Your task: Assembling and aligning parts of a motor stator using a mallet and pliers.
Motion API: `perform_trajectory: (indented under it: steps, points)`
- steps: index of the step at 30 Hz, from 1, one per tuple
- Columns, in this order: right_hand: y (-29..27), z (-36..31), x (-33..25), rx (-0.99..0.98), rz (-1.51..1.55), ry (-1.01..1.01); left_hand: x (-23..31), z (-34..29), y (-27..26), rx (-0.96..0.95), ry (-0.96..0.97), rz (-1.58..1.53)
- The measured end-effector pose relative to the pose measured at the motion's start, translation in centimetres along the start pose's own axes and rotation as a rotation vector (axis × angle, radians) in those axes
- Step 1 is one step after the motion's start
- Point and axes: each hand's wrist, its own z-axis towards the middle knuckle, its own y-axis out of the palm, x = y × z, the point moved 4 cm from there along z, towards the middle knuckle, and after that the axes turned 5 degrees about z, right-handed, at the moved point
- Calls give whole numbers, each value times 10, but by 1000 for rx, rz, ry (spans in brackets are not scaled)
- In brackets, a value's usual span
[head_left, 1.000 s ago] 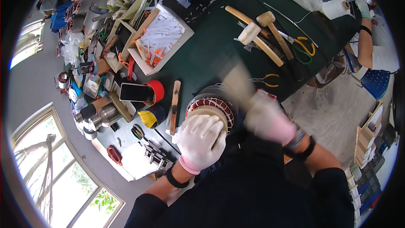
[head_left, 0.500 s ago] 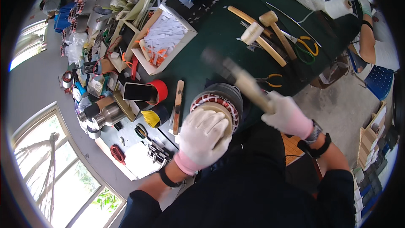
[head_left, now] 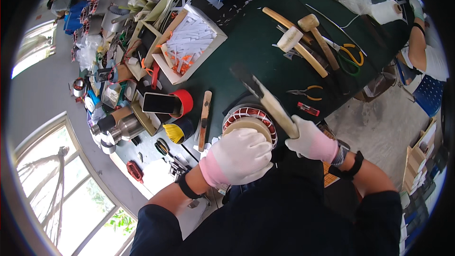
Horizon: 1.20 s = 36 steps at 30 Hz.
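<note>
My left hand (head_left: 242, 155), in a white glove with a pink cuff, curls over a tan round block (head_left: 250, 124) and grips it. The block sits in the middle of what looks like a motor stator (head_left: 229, 121), a dark ring with red-brown windings laced in white cord. My right hand (head_left: 309, 138), gloved alike, is closed round the wooden handle of a hammer (head_left: 276, 106). The hammer's dark head points up and left, above the ring's far edge. The hammer covers part of the ring's right side.
On the green table lie two mallets (head_left: 290, 39) (head_left: 309, 22), scissors (head_left: 350, 56), pliers (head_left: 308, 92) and a red tool (head_left: 308, 109). To the left are a wooden stick (head_left: 204, 121), a phone (head_left: 161, 103) and a box of paper strips (head_left: 220, 37). Another person's arm (head_left: 417, 50) shows far right.
The hammer, blurred before, now appears sharper and slightly lower, with my right hand a little lower and further left. My left hand stays on the block. The whole view has shifted slightly.
</note>
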Motion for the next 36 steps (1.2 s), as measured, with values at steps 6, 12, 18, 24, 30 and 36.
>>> perform_trajectory:
  steps: [6, 12, 18, 24, 30, 36]
  points:
    - [-59, 9, -13, 191, 563, 507, 16, 2, 2, 207, -340, 130]
    - [-24, -4, 0, -224, 50, 354, 8, 2, 10, 143, -210, 99]
    - [2, -17, 4, 25, 320, 252, 12, 8, 9, -41, -118, 49]
    - [-47, -4, -1, 163, 440, 498, 20, 7, 4, 78, -258, 105]
    - [-16, -16, 0, -215, -30, 369, 17, 3, 18, -16, -217, 116]
    - [-1, -24, 9, 70, 55, -165, 22, -1, 19, -113, 8, -10]
